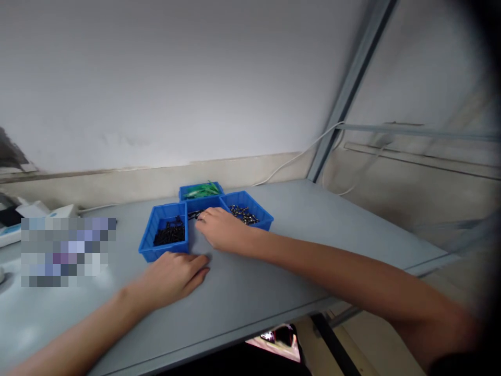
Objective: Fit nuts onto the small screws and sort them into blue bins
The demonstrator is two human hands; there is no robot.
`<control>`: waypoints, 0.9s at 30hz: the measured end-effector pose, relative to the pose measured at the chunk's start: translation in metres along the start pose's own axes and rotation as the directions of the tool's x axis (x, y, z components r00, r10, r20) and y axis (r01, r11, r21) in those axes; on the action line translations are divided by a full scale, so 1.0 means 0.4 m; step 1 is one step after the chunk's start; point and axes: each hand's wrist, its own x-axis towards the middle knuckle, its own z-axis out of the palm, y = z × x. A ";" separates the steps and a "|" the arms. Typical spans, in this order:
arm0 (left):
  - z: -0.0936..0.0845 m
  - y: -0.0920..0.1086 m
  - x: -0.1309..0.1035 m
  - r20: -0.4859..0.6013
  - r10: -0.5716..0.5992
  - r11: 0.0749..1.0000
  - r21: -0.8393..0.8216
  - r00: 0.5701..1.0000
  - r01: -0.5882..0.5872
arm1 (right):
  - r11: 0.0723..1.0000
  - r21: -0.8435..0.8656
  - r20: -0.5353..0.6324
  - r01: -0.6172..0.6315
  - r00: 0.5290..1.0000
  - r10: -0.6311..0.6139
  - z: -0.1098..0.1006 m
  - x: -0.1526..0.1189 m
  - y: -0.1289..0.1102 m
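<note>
My left hand (172,277) rests on the grey table just in front of a blue bin (146,237) of small black parts (170,232). Its thumb and forefinger point right; the other fingers are curled out of sight. My right hand (219,227) reaches between the bins, fingertips by some dark pieces (193,214) in front of the rear bin. Whether it holds one is hidden. To its right stands a blue bin (266,222) of small metallic parts (243,214). Green pieces (203,190) fill the blue bin (183,197) at the back.
The grey table (313,224) runs along a wall. A pixelated patch covers something at the left, near white power adapters (62,211). A metal post (332,125) and a white cable (282,167) are behind on the right. A lit screen (279,342) shows below the table's edge.
</note>
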 end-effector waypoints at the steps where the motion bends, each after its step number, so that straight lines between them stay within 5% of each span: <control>1: 0.001 -0.002 -0.001 -0.009 0.008 1.000 -0.007 1.000 -0.008 | 1.000 -0.012 0.029 -0.024 0.999 0.025 0.016 0.016 -0.010; 7: 0.011 -0.012 -0.006 -0.045 0.059 0.998 -0.034 0.997 -0.060 | 0.992 -0.025 0.160 -0.124 0.979 0.126 0.080 0.069 -0.003; 11: 0.008 -0.011 -0.008 0.014 0.046 0.999 -0.023 0.999 -0.045 | 0.990 -0.047 0.139 -0.132 0.981 0.137 0.074 0.052 -0.007; 15: 0.002 -0.009 -0.007 0.055 0.023 0.999 -0.024 0.998 -0.022 | 0.948 -0.119 0.142 -0.294 0.940 0.310 0.056 0.018 -0.037; 27: -0.004 -0.006 -0.001 0.063 0.008 1.000 -0.011 0.998 -0.008 | 0.996 0.045 0.097 -0.076 0.993 0.071 0.062 -0.046 -0.040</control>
